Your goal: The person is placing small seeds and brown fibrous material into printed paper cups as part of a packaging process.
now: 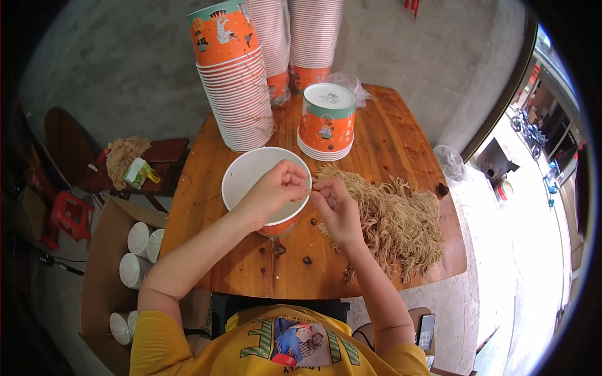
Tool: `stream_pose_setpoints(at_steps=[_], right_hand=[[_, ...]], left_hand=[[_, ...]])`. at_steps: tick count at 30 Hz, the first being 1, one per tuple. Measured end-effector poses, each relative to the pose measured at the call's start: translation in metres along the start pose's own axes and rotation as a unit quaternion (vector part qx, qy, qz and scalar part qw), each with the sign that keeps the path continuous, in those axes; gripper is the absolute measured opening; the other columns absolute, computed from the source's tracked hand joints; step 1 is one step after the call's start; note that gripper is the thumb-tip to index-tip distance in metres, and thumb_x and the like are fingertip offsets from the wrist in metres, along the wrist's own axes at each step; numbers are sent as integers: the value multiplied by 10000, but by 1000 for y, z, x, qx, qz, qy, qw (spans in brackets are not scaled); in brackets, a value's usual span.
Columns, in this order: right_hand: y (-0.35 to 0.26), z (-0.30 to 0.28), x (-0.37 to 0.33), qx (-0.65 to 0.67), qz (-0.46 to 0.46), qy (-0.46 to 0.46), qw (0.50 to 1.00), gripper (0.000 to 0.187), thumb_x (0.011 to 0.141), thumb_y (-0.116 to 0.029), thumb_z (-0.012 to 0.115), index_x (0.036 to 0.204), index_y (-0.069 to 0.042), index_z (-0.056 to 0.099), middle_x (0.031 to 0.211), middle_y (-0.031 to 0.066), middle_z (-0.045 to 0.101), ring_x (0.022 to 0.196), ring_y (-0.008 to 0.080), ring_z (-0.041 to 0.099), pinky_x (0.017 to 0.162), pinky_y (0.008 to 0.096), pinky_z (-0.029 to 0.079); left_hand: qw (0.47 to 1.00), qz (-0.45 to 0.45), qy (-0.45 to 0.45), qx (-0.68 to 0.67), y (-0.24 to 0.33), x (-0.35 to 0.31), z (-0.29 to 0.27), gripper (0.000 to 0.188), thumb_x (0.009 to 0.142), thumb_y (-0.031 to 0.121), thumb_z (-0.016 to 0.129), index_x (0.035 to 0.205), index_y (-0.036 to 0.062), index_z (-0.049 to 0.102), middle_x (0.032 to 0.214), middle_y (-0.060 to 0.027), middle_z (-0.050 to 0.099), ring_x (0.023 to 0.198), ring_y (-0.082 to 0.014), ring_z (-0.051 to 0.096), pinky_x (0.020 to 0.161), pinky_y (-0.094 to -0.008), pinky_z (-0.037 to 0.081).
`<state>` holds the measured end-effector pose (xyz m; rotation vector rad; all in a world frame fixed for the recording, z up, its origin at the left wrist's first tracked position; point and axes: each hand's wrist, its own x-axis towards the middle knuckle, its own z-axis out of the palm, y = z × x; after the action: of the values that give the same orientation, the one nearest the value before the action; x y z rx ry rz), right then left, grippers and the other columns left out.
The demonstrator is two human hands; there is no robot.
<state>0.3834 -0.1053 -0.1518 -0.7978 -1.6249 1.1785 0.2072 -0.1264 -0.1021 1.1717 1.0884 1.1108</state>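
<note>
L hand (279,191) & R hand (337,212) meet at R rim of open tub (246,182), fingertips pinched on a tiny piece (308,190), type unclear; two-handed grip prob. for fine control. Tan cord bundle (398,229) lies just R of tub, presumably for easy reach; inverted tubs (327,128) & tall stack (235,103) stand farther off, likely sparing near workspace. Bench (241,272): knotted wood. Rm.: grey wall (135,69) far, open carton (106,229) L, bright doorway (525,188) R.

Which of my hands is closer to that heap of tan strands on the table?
Your right. The right hand is by the left edge of the tan strands; the left hand is farther left, over the open tub.
</note>
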Motion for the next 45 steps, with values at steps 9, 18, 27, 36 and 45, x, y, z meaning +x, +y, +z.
stream_pose_setpoints(at_steps=[9,18,27,36,45], right_hand=[[-26,-7,0,-365,-239,37,899,126,859,-68,667,977,-78,620,906,58,635,638,216,619,600,320,516],[-31,-10,1,-205,-104,-15,973,128,857,-71,664,975,-54,616,806,91,631,657,212,630,616,305,513],[-23,-4,3,-202,-113,17,973,107,890,-91,655,968,-24,625,733,47,595,653,111,574,607,253,470],[-3,-8,2,2,2,21,1000,71,954,-86,593,945,-15,592,697,-60,515,625,14,431,558,192,382],[-7,-12,-5,20,26,-27,999,55,978,-89,547,970,-35,546,785,-35,545,685,21,477,612,185,401]], left_hand=[[1000,-5,6,-19,-2,1,-1,273,849,-2,632,1097,2,520,977,-61,600,879,-120,581,764,-247,483],[1000,-23,-12,-6,1,-1,-1,259,869,10,617,1112,15,528,964,-40,591,837,-105,559,763,-249,471],[994,10,-39,98,-5,-2,2,255,879,20,595,1121,35,519,948,-39,572,865,-100,548,782,-250,459],[970,48,-9,239,-4,-4,3,125,945,61,553,1064,28,564,945,3,582,866,-91,538,825,-248,456],[967,39,15,250,-2,-4,2,120,937,113,556,1012,28,596,922,7,594,848,-80,533,789,-242,444]])
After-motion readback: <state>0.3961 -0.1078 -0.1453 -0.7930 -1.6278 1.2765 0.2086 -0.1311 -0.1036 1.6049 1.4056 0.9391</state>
